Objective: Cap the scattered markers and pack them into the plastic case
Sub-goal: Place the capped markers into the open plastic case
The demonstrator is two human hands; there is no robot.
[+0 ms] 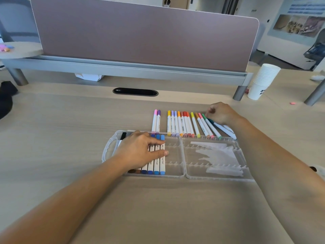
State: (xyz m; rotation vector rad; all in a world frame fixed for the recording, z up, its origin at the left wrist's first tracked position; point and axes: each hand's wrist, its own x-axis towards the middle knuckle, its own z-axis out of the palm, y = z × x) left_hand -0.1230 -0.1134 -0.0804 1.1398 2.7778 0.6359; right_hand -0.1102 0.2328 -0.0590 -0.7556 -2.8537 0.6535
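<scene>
Pale wooden desk (70,138), mauve divider panel (140,37), photo-hung white wall (281,43)

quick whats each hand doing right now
Left hand: open, fingers flat on the blue markers in the case.
Right hand: curled, pinching the teal marker.

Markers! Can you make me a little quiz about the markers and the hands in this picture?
1. True or false: the left hand rests on the packed markers in the plastic case.
2. Which half of the case holds markers? A left, B right, C both.
3. Fill in: the right hand is at the ___ end of the row of loose markers.
Key: 1 true; 2 A; 3 right.
</scene>
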